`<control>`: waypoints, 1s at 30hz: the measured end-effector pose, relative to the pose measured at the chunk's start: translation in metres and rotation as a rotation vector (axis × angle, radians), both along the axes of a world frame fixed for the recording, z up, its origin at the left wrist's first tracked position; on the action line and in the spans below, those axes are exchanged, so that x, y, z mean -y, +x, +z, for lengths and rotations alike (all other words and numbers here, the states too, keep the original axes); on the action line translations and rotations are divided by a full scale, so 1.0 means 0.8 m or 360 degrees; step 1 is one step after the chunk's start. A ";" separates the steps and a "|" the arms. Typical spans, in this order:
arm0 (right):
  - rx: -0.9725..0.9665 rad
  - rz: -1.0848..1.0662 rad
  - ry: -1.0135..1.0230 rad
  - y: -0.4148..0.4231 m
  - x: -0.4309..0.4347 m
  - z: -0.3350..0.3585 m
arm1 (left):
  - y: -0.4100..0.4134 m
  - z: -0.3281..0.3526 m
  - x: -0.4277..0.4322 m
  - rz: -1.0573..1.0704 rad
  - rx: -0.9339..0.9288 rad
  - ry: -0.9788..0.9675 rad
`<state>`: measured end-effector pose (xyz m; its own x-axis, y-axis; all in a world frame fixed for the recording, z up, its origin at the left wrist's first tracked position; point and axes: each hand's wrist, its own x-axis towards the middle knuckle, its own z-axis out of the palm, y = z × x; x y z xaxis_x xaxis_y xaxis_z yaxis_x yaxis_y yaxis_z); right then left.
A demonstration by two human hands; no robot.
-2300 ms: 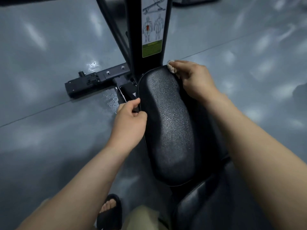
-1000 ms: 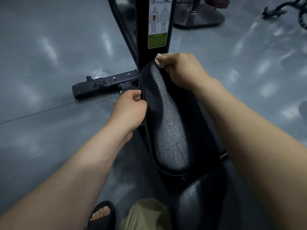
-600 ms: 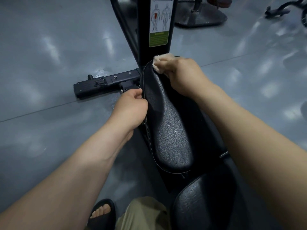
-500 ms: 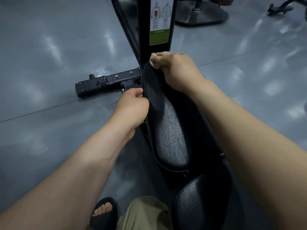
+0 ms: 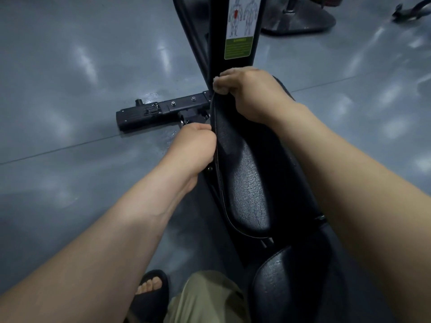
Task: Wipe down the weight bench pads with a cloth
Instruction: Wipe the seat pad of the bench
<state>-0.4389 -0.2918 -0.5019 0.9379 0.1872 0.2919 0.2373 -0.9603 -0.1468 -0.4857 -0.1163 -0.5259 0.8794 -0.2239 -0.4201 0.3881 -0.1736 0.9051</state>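
Fingers of the right hand are curled tight around a pale cloth, only a scrap of which is seen at the fingertips, and it is pressed against the far end of the long black bench pad, just below the upright post with its green-and-white label. The left hand is closed on the pad's left edge near that same far end, the thumb laid along the piping. A second black pad is seen at the near end, beside a leg in khaki trousers and a sandalled foot on the grey floor.
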 end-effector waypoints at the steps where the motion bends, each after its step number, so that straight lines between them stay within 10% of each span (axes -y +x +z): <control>1: 0.0008 0.0036 -0.0018 -0.004 -0.003 0.000 | -0.002 0.002 -0.002 -0.0014 -0.0003 0.0007; 30: -0.0002 0.0463 -0.0213 -0.128 -0.015 -0.022 | -0.011 0.003 -0.014 -0.0044 -0.0087 0.0127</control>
